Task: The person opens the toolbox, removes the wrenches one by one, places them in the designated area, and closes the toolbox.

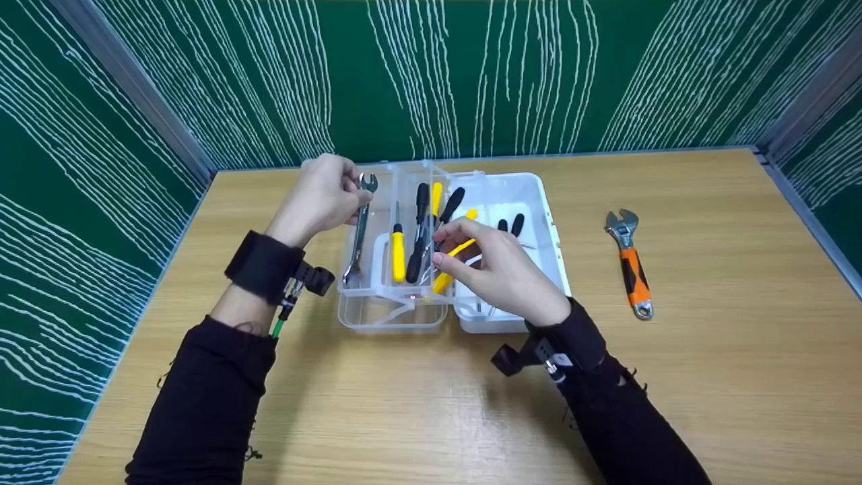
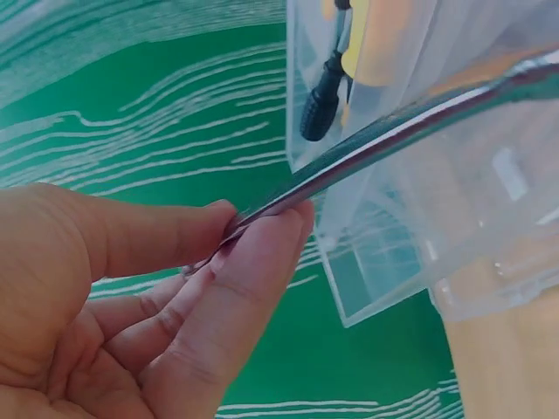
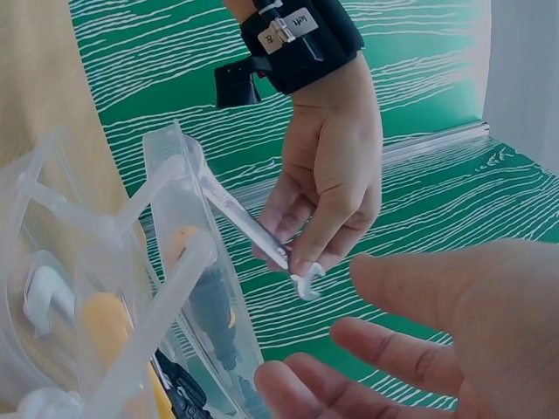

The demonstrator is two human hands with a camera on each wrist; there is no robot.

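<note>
Wrench (image 1: 362, 229) aslant over the left side of a clear tray (image 1: 384, 292), pinched just short of its forked end between thumb and fingers of a person's left hand (image 1: 328, 192). The hold at one end seemingly keeps knuckles clear of the narrow compartment; from the grip, the shaft runs toward the tray's near edge, contact there impossible to judge from here. The right hand (image 1: 508, 269), empty, fingers apart, hovers between tray and white bin (image 1: 495, 326).

Sleeves (image 1: 202, 404): black, loose threads (image 1: 252, 454) visible. Wristbands (image 1: 264, 267): black, each with a black camera (image 1: 318, 279) mounted. Left band (image 3: 327, 54) carries green cable (image 1: 277, 328), white label (image 3: 301, 24).
</note>
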